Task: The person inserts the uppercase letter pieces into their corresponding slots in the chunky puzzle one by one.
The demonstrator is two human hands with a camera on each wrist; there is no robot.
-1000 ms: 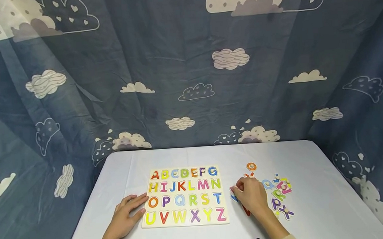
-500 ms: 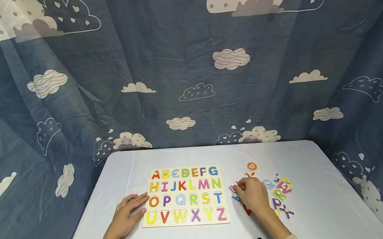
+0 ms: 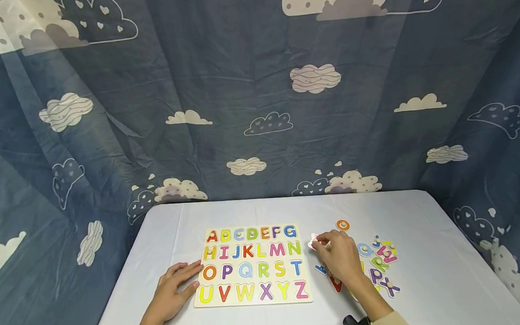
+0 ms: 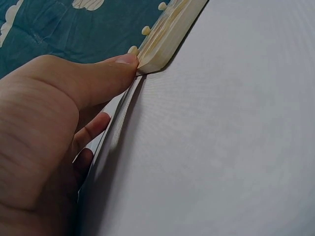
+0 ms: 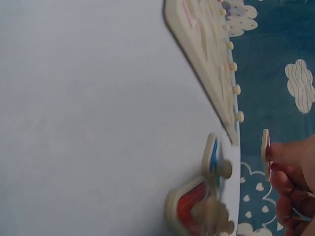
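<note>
The wooden alphabet puzzle board (image 3: 253, 303) lies flat on the table. Knobs show on pieces along its top row and on the H. My left hand (image 3: 171, 293) rests against its left side with fingers extended; in the left wrist view the thumb (image 4: 115, 73) touches the board's corner. Right of the board, my right hand (image 3: 340, 258) pinches a small pink letter piece (image 5: 266, 152) between thumb and fingers, raised off the table. That piece is edge-on in the right wrist view, so its letter is hidden. Below the hand lie a blue letter piece (image 3: 320, 269) and a red V piece (image 3: 336, 283).
Several more knobbed letters lie at right, among them a light blue Q (image 3: 364, 249), a purple P (image 3: 375, 275) and a purple X (image 3: 390, 287). An orange O (image 3: 343, 225) sits farther back. A cloud-print curtain (image 3: 259, 147) hangs behind the table.
My right hand has lifted the pink letter piece off the table and moved it slightly away from me, uncovering more of the red V. The left hand has stayed at the board's edge.
</note>
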